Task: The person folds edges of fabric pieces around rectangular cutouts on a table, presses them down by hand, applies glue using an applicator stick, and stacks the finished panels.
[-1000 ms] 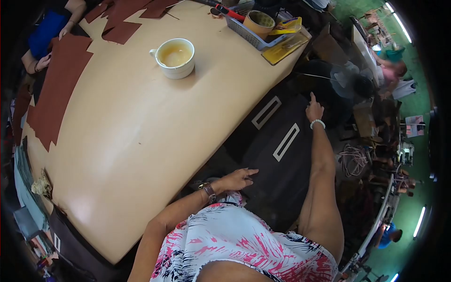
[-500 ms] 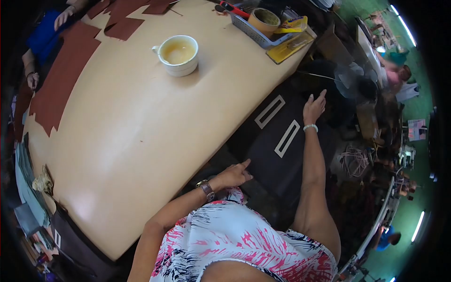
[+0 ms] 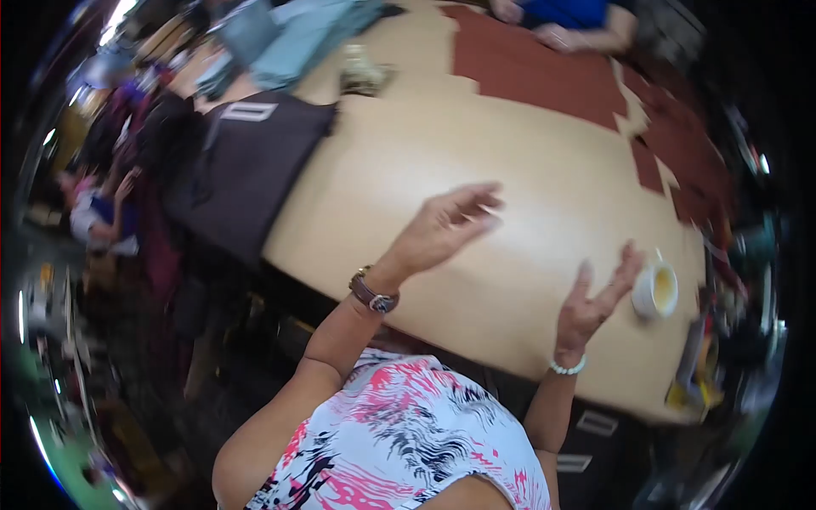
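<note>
My left hand [image 3: 446,228], with a brown-strapped watch at the wrist, is raised over the tan table [image 3: 374,229]. Its fingers are bent but apart, blurred by motion, and nothing shows in them. Farther right, my right hand [image 3: 597,297] hovers with spread fingers, close to a white cup [image 3: 654,291] with some light brown liquid in it. A pale beaded bracelet circles that wrist. Dark fabric [image 3: 255,161] with a pale rectangular frame on it hangs over the table's left edge. More dark fabric [image 3: 616,459], with two pale frames, lies below the near right edge.
Reddish-brown cut sheets [image 3: 535,72] cover the far side, where another person's hands [image 3: 561,37] rest. Folded grey-green material [image 3: 310,42] and a crumpled pale bundle [image 3: 361,72] sit at the back left. A blurred basket [image 3: 697,348] stands at the right edge.
The view has swung left. Both my hands have left the dark fabric with the two frames beside the table and are now raised over the tabletop.
</note>
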A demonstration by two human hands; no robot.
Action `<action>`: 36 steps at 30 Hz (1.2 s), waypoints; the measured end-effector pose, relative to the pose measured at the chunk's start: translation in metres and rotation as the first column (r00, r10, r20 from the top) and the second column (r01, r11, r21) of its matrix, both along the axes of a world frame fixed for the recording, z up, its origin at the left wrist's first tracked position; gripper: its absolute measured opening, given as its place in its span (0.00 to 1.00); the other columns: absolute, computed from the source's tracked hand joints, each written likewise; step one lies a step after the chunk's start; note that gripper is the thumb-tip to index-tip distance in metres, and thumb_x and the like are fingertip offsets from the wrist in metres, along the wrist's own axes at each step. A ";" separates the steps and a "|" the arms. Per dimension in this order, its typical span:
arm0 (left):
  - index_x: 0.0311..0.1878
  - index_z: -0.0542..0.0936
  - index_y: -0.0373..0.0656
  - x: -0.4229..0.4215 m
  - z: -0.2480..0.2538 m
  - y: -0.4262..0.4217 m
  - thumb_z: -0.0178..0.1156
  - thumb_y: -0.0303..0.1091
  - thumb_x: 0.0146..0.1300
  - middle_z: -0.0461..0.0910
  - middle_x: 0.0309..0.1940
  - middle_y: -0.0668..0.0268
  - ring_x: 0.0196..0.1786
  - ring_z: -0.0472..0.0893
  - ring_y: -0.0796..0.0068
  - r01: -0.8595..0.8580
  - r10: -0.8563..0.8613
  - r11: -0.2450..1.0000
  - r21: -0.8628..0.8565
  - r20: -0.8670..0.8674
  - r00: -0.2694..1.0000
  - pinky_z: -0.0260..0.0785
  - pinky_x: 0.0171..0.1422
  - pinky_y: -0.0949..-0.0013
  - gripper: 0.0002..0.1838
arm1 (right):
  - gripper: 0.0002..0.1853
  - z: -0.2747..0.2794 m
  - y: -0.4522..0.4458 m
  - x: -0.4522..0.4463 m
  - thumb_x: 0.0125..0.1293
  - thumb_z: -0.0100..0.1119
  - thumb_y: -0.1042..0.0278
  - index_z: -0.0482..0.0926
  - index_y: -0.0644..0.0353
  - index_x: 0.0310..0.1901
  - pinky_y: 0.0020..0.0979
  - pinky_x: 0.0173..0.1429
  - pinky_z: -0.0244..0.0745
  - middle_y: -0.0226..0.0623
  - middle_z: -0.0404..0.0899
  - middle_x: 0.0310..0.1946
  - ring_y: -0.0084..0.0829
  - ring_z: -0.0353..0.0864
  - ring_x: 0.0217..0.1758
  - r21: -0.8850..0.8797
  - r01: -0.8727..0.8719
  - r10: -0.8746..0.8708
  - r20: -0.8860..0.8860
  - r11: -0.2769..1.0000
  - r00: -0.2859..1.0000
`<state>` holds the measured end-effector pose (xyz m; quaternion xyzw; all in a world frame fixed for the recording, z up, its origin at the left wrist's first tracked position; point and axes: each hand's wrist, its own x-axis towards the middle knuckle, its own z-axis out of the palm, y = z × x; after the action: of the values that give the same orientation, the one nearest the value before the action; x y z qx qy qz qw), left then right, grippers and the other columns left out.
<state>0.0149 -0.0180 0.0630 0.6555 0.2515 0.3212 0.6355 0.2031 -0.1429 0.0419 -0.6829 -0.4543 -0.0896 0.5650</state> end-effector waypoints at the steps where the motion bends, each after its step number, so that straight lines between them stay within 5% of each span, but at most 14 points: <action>1: 0.63 0.67 0.38 -0.027 -0.007 0.020 0.55 0.24 0.64 0.76 0.50 0.64 0.48 0.76 0.80 -0.206 0.214 0.970 0.130 -0.050 0.975 0.70 0.53 0.76 0.23 | 0.36 -0.001 0.021 -0.022 0.60 0.53 0.80 0.49 0.67 0.68 0.41 0.71 0.51 0.50 0.56 0.66 0.44 0.60 0.67 -0.031 -0.162 0.161 -0.049 0.986 0.986; 4: 0.54 0.76 0.36 -0.104 0.002 0.049 0.60 0.27 0.59 0.80 0.43 0.61 0.45 0.78 0.76 -0.620 0.748 0.615 0.487 -0.111 0.654 0.71 0.49 0.73 0.18 | 0.38 0.001 0.048 -0.089 0.59 0.55 0.80 0.49 0.66 0.69 0.38 0.67 0.58 0.50 0.55 0.67 0.42 0.63 0.65 -0.074 -0.551 0.519 -0.250 0.831 0.817; 5: 0.52 0.76 0.35 -0.131 -0.002 0.059 0.60 0.26 0.57 0.81 0.43 0.56 0.45 0.80 0.69 -0.551 0.831 0.419 0.722 -0.061 0.552 0.72 0.50 0.70 0.18 | 0.38 0.000 0.054 -0.107 0.58 0.55 0.80 0.49 0.66 0.68 0.37 0.66 0.61 0.50 0.55 0.67 0.42 0.64 0.64 -0.078 -0.613 0.571 -0.285 0.787 0.770; 8: 0.49 0.78 0.37 -0.183 -0.013 0.079 0.61 0.27 0.56 0.80 0.43 0.55 0.45 0.81 0.62 -0.505 0.930 0.295 0.811 -0.122 0.348 0.72 0.50 0.66 0.16 | 0.38 -0.003 0.066 -0.136 0.58 0.55 0.80 0.49 0.66 0.68 0.36 0.61 0.67 0.52 0.55 0.66 0.42 0.66 0.62 -0.096 -0.738 0.672 -0.348 0.668 0.653; 23: 0.37 0.83 0.42 -0.203 -0.025 0.124 0.61 0.37 0.54 0.80 0.38 0.63 0.41 0.79 0.63 -0.098 0.864 0.452 0.887 -0.408 0.295 0.73 0.45 0.63 0.11 | 0.37 0.011 0.142 -0.175 0.59 0.54 0.80 0.50 0.62 0.69 0.33 0.53 0.75 0.51 0.59 0.64 0.42 0.67 0.62 -0.209 -0.848 0.817 -0.234 0.488 0.528; 32: 0.28 0.77 0.39 -0.205 -0.031 0.132 0.56 0.29 0.49 0.79 0.28 0.61 0.34 0.80 0.59 0.022 0.868 0.421 0.907 -0.409 0.282 0.74 0.37 0.58 0.04 | 0.40 0.010 0.206 -0.222 0.59 0.54 0.75 0.45 0.62 0.70 0.34 0.48 0.74 0.50 0.72 0.52 0.40 0.78 0.45 -0.186 -0.859 0.864 -0.080 0.476 0.496; 36: 0.32 0.79 0.39 -0.209 -0.023 0.127 0.57 0.31 0.51 0.79 0.28 0.61 0.34 0.80 0.59 0.013 0.841 0.454 0.891 -0.433 0.324 0.74 0.38 0.59 0.07 | 0.38 0.009 0.235 -0.239 0.60 0.50 0.77 0.43 0.65 0.70 0.35 0.46 0.73 0.45 0.76 0.40 0.38 0.79 0.39 -0.149 -0.847 0.842 -0.116 0.510 0.527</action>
<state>-0.1937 0.1094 0.0396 0.8106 0.5492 0.1933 -0.0626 -0.0359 0.0916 0.0505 -0.4268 -0.7271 0.2489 0.4768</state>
